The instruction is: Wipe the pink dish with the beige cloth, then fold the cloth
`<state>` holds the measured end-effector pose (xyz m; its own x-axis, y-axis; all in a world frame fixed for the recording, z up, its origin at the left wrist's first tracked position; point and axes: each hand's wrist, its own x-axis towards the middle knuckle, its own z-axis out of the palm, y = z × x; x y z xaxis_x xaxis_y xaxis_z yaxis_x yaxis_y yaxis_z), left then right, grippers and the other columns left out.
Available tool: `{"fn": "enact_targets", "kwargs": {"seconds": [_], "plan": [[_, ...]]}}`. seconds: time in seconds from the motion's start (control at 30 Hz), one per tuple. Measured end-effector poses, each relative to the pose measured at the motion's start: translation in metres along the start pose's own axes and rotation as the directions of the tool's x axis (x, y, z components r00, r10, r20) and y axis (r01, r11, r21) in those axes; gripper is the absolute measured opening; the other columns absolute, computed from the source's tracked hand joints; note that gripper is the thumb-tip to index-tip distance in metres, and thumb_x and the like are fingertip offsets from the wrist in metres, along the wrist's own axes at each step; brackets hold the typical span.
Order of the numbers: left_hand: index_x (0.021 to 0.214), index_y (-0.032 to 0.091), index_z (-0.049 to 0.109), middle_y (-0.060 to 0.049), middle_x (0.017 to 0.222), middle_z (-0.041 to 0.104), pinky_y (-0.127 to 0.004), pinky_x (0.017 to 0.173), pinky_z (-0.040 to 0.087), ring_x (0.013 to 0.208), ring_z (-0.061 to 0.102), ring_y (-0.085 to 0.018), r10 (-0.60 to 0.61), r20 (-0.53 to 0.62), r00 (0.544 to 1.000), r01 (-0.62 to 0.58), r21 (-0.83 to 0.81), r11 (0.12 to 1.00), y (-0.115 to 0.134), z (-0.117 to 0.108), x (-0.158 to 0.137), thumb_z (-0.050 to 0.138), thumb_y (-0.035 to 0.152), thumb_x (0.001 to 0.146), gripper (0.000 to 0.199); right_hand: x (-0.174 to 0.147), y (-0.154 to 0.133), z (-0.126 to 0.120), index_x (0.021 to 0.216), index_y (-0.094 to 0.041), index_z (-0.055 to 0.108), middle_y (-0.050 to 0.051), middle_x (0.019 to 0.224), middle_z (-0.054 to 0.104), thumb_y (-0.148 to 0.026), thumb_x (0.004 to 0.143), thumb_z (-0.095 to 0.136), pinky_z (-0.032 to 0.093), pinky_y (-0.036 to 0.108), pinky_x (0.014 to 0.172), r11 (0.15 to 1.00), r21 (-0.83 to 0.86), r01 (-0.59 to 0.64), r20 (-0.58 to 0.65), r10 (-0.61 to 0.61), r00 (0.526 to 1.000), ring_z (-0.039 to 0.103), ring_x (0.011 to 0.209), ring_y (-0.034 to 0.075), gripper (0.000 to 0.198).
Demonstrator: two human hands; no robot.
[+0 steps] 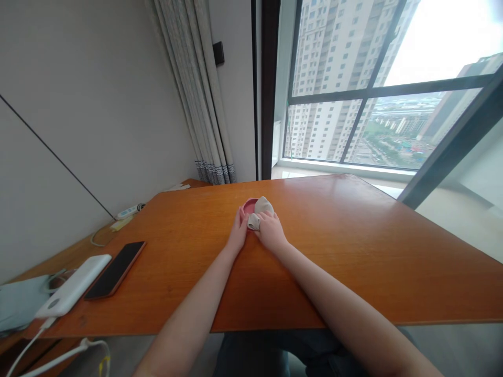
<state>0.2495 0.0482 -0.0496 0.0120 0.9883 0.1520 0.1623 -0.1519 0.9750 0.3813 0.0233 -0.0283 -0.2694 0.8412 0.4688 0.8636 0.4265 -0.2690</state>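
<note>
A small round pink dish (pixel 249 206) rests on the wooden table, beyond the middle of its front edge. My left hand (pixel 237 230) grips the dish's near left side, fingers along its rim. My right hand (pixel 271 228) is closed on a pale beige cloth (pixel 264 205), bunched over the dish's right part. One fold of the cloth sticks out between my two hands. The cloth and my right fingers hide much of the inside of the dish.
On the left of the wooden table (pixel 338 235) lie a dark-screened phone (pixel 116 269) and a white power bank (pixel 74 285) with a cable plugged in. A power strip (pixel 130 210) sits by the wall. A window (pixel 353 99) and a curtain (pixel 196 78) stand behind.
</note>
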Motion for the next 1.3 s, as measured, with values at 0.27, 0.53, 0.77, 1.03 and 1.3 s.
{"fn": "enact_targets", "kwargs": {"seconds": [0.27,0.53,0.77,1.03,1.3], "plan": [[0.142,0.029,0.019,-0.004,0.153,0.027,-0.025,0.099,0.045,0.132,0.041,-0.016,0.020,-0.133,0.991,-0.059,-0.289,0.956,-0.002,0.016,-0.006,0.038,0.034,0.090,0.056,-0.003,-0.013,0.014,0.101,-0.019,0.061,0.008,0.090,0.062,-0.031,0.085,0.053,0.034,0.040,0.087,0.996,0.010,0.088,-0.108,-0.087,0.990,0.049,0.091,0.025,0.021],[0.128,0.021,0.044,-0.007,0.133,0.051,-0.031,0.089,0.051,0.111,0.058,-0.020,0.055,-0.153,0.987,-0.063,-0.048,0.997,0.000,-0.020,0.012,0.040,0.019,0.079,0.049,0.007,0.007,0.009,0.096,-0.021,0.065,0.008,0.091,0.061,-0.030,0.082,0.056,0.036,0.040,0.093,0.944,0.007,0.330,0.007,-0.330,0.944,0.048,0.094,0.024,0.019],[0.126,0.021,0.044,-0.009,0.133,0.050,-0.032,0.095,0.046,0.115,0.055,-0.021,0.089,-0.223,0.971,-0.087,0.021,0.996,0.007,-0.021,0.005,0.050,0.032,0.083,0.045,0.002,0.004,0.010,0.102,-0.022,0.066,0.008,0.096,0.061,-0.027,0.083,0.055,0.037,0.039,0.091,0.958,-0.040,0.284,0.012,-0.283,0.959,0.048,0.097,0.025,0.022],[0.126,0.019,0.041,-0.010,0.131,0.051,-0.030,0.104,0.039,0.121,0.050,-0.020,0.177,-0.324,0.929,-0.173,0.044,0.984,0.013,-0.006,-0.008,0.049,0.019,0.076,0.050,-0.005,-0.009,0.018,0.099,-0.021,0.066,0.008,0.091,0.061,-0.028,0.084,0.054,0.038,0.040,0.087,0.969,-0.064,0.239,-0.039,-0.241,0.970,0.048,0.091,0.024,0.020],[0.113,0.017,0.059,-0.008,0.123,0.060,-0.036,0.105,0.039,0.117,0.054,-0.023,0.133,-0.072,0.988,-0.132,0.017,0.991,0.024,-0.047,0.013,0.054,0.011,0.068,0.046,0.002,0.001,0.015,0.091,-0.022,0.065,0.004,0.085,0.060,-0.023,0.092,0.045,0.038,0.035,0.093,0.901,-0.046,0.431,-0.083,-0.433,0.897,0.051,0.087,0.018,0.020]]}}
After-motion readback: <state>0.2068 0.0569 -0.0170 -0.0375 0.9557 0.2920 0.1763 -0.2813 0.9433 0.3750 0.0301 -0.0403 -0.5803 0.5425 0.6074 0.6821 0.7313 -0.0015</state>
